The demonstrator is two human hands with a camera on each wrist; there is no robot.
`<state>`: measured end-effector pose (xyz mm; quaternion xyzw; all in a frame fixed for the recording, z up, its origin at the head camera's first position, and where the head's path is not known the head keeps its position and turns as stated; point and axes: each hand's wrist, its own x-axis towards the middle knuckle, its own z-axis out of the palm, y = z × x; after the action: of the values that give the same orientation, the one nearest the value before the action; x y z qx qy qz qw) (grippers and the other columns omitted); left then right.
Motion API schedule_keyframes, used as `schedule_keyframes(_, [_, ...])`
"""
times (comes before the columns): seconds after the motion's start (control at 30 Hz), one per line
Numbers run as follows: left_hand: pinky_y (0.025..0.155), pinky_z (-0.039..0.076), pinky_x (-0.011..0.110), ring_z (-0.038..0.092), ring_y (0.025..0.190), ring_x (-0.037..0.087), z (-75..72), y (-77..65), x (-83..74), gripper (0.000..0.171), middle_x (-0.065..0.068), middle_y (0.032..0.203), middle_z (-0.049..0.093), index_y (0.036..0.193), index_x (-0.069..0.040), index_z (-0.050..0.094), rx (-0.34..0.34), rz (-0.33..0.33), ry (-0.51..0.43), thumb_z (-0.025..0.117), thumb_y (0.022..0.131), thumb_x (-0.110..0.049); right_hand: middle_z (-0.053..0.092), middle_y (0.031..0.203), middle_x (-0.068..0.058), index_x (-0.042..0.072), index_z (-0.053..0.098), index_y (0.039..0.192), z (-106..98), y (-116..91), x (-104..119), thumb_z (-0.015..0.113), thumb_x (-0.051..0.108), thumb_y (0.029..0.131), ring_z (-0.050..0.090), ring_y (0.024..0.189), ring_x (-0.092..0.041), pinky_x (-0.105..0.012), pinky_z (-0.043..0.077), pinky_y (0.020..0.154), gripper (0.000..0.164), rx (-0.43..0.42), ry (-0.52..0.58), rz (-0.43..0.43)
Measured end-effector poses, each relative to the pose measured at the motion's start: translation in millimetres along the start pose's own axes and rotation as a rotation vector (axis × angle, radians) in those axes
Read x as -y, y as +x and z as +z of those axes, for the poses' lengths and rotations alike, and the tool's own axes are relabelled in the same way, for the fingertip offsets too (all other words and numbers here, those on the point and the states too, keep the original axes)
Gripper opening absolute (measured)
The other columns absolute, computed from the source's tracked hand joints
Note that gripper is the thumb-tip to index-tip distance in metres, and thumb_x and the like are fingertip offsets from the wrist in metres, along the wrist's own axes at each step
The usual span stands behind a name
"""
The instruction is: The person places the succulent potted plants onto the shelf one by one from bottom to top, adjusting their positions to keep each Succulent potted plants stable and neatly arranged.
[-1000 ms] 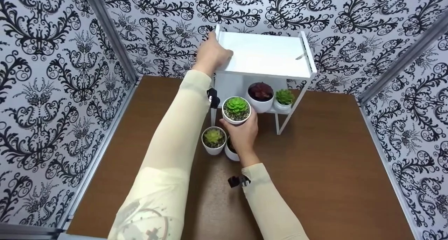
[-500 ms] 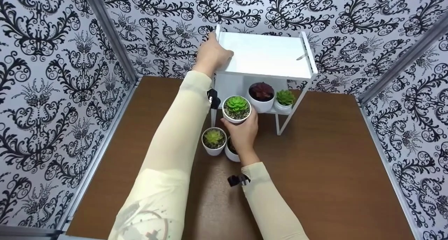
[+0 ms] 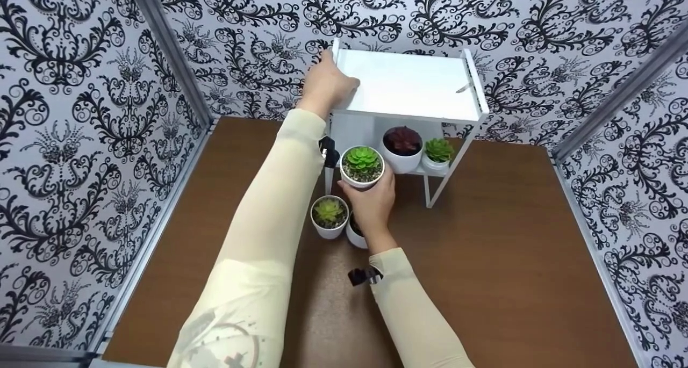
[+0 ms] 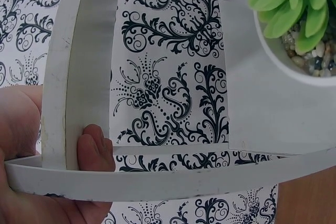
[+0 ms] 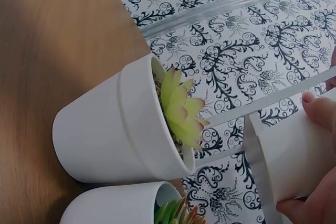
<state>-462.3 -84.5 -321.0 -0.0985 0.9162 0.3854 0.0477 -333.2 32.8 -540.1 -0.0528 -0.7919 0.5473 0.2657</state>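
Observation:
My left hand point(image 3: 327, 83) grips the left end of the white two-tier shelf rack point(image 3: 408, 83); the left wrist view shows its fingers point(image 4: 95, 150) around the frame. In my right hand point(image 3: 372, 204) is a white pot with a bright green succulent point(image 3: 362, 161), held at the front left of the lower shelf point(image 3: 349, 131). Whether the pot's base touches the shelf cannot be seen. A white pot with a dark red succulent point(image 3: 402, 145) and a smaller green potted succulent point(image 3: 438, 152) stand on the lower shelf, to the right.
Below the rack, on the brown table point(image 3: 500, 260), stands a pot with a yellow-green succulent point(image 3: 329, 216). Beside it, another white pot point(image 5: 115, 205) is partly hidden by my right hand in the head view. Patterned walls point(image 3: 64, 142) enclose the table at the back and sides.
The held pot has shifted very slightly to the left with my right hand. My left hand has stayed on the rack.

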Motion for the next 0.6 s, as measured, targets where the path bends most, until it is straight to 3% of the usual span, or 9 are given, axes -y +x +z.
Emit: schedule_keyframes(0.6, [0.127, 0.041, 0.038, 0.045, 0.154, 0.027, 1.5, -1.4, -0.3, 0.101, 0.008, 0.171, 0.040, 0.173, -0.025, 0.008, 0.001, -0.006, -0.019, 0.074, 0.098, -0.034, 0.064, 0.140, -0.015, 0.004, 0.054, 0.146, 2.6, -2.6, 6.7, 0.105, 0.029, 0.062, 0.062, 0.132, -0.030, -0.042, 0.051, 0.116, 0.101, -0.025, -0.021, -0.062])
